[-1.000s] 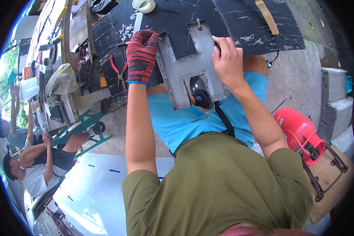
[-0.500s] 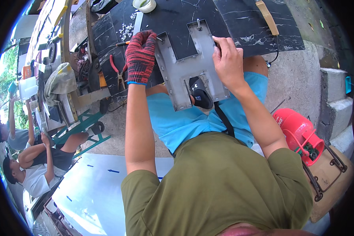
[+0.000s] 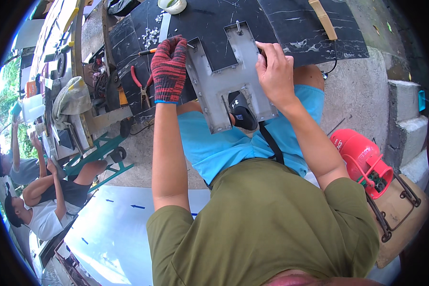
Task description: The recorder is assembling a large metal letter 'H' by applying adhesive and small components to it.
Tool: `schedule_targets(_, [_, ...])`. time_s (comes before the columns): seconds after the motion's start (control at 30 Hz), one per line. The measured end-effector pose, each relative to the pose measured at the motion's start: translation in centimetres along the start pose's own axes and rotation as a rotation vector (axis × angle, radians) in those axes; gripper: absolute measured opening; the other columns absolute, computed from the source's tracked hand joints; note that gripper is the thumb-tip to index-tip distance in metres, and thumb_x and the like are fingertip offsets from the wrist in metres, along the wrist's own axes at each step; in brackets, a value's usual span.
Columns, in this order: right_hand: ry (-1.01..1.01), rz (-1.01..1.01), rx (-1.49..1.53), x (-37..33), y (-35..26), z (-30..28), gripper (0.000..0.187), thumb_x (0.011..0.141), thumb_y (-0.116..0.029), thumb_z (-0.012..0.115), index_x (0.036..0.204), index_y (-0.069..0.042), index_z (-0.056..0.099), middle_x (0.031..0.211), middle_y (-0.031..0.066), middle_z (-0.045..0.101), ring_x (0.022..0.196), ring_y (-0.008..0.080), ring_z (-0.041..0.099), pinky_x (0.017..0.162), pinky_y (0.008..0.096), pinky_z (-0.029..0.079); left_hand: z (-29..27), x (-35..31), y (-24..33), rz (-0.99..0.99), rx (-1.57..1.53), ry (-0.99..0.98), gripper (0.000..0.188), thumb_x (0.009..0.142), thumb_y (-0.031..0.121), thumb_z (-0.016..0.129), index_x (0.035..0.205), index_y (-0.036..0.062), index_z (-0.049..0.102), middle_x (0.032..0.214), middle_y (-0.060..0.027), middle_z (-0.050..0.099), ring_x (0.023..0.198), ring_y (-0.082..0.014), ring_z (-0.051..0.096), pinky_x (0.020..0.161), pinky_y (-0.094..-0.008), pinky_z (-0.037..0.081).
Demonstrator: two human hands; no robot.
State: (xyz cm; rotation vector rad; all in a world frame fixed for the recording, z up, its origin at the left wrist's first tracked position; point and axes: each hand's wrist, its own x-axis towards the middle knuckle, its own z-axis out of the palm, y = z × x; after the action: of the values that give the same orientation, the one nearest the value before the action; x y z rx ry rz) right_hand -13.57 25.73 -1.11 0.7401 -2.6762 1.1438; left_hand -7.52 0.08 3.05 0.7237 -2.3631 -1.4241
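A grey sheet-metal letter H (image 3: pixel 229 80) with raised edges stands tilted between my hands, partly over the black table and partly over my lap. Short metal posts stick out near its upper ends. My left hand (image 3: pixel 169 69), in a red and black knit glove, is closed on the letter's upper left side. Bare, my right hand (image 3: pixel 276 76) grips the right edge with curled fingers, the thumb side nearest the metal. Red-handled pliers (image 3: pixel 141 86) lie left of the glove. A tool with an orange handle (image 3: pixel 148 52) lies just beyond them, partly hidden by the glove.
On the black marble-patterned table (image 3: pixel 295 28) are a white bowl (image 3: pixel 173 5), a pale strip (image 3: pixel 165 27), small white bits (image 3: pixel 151 36) and a tool with a wooden handle (image 3: pixel 323 20). A red gas cylinder (image 3: pixel 357 151) stands at right. Two people sit at far left.
The metal letter and both hands have shifted very slightly left and away from me. Both hands keep their hold.
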Motion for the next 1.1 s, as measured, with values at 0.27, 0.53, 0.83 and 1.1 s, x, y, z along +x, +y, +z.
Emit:
schedule_targets(0.27, [-0.03, -0.005, 0.022, 0.1, 0.7, 0.0, 0.031, 0.094, -0.012, 0.065, 0.125, -0.01, 0.064, 0.103, 0.0078, 0.063, 0.091, 0.0268, 0.064, 0.082, 0.0424, 0.042, -1.3, -6.1, -1.3, 0.082, 0.047, 0.227, 0.038, 0.099, 0.012, 0.068, 0.135, 0.0024, 0.059, 0.132, -0.0107, 0.062, 0.111, -0.0166, 0.063, 0.098, -0.0327, 0.051])
schedule_targets(0.53, [-0.133, 0.053, 0.204, 1.5, 1.0, -2.9, 0.033, 0.097, -0.021, 0.068, 0.125, -0.004, 0.067, 0.092, 0.0074, 0.066, 0.068, 0.0204, 0.061, 0.071, 0.0372, 0.053, -3.2, -15.8, -3.7, -0.134, -0.133, 0.162, 0.033, 0.103, 0.011, 0.062, 0.134, 0.0016, 0.058, 0.119, -0.0066, 0.066, 0.093, -0.0106, 0.061, 0.083, -0.027, 0.054])
schedule_targets(0.83, [-0.359, 0.127, -0.06, 2.8, 0.8, -2.7, 0.039, 0.098, -0.04, 0.069, 0.112, -0.003, 0.068, 0.089, 0.0141, 0.073, 0.08, 0.027, 0.07, 0.074, 0.0399, 0.055, 0.4, -15.5, -1.0, -0.096, 0.247, 0.018, 0.051, 0.093, 0.02, 0.075, 0.137, 0.0013, 0.059, 0.116, -0.0138, 0.065, 0.09, -0.0211, 0.066, 0.082, -0.0359, 0.055])
schedule_targets(1.1, [-0.364, 0.077, -0.141, 3.2, -0.3, -2.8, 0.03, 0.094, -0.031, 0.061, 0.093, -0.001, 0.067, 0.086, 0.0246, 0.071, 0.088, 0.045, 0.069, 0.081, 0.0512, 0.054, 0.6, -13.9, -1.9, 0.08, 0.539, 0.069, 0.035, 0.093, 0.013, 0.067, 0.126, 0.0024, 0.067, 0.108, -0.0184, 0.065, 0.095, -0.034, 0.068, 0.085, -0.0429, 0.055])
